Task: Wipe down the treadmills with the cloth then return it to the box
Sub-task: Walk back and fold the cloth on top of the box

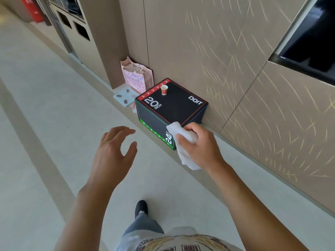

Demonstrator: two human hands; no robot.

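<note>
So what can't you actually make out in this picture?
- Head view: near corner of the black box, covered by the white cloth and the right hand gripping it.
- Paper cup: contents too small to see.
- Pink bag: inside out of sight.
- Screen: cut off by the right edge.
- Treadmills: none in frame.

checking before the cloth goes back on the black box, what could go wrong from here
1. A small paper cup stands upright on the top of the black box. A cloth tossed or swept across could knock it over; whether it holds liquid cannot be told.
2. The right hand grips the cloth bunched, with a tail hanging below; laid near the box's front edge, it might slide off onto the floor.
3. The left hand is open and holds nothing.
</note>
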